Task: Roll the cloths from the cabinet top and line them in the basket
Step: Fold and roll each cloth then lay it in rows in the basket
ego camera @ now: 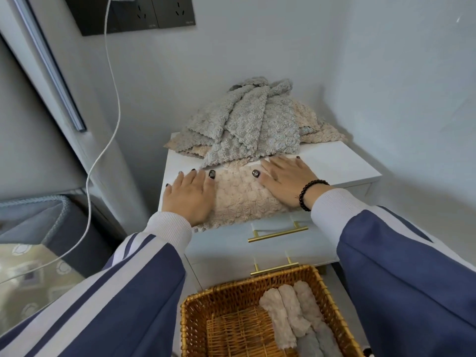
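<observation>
A beige fluffy cloth [238,195] lies spread on the front of the white cabinet top [334,163]. My left hand [189,195] presses flat on its left side and my right hand [286,180] lies flat on its right side, fingers straight. Behind them a heap of grey and beige cloths [253,122] is piled against the wall. On the floor below stands a wicker basket [195,323]. Three rolled cloths [293,307] lie side by side in its right half.
The cabinet has two drawers with gold handles [278,234]. A white cable [113,81] hangs from a wall socket at the left. A dark fabric bin [51,220] stands left of the cabinet. Walls close in behind and to the right.
</observation>
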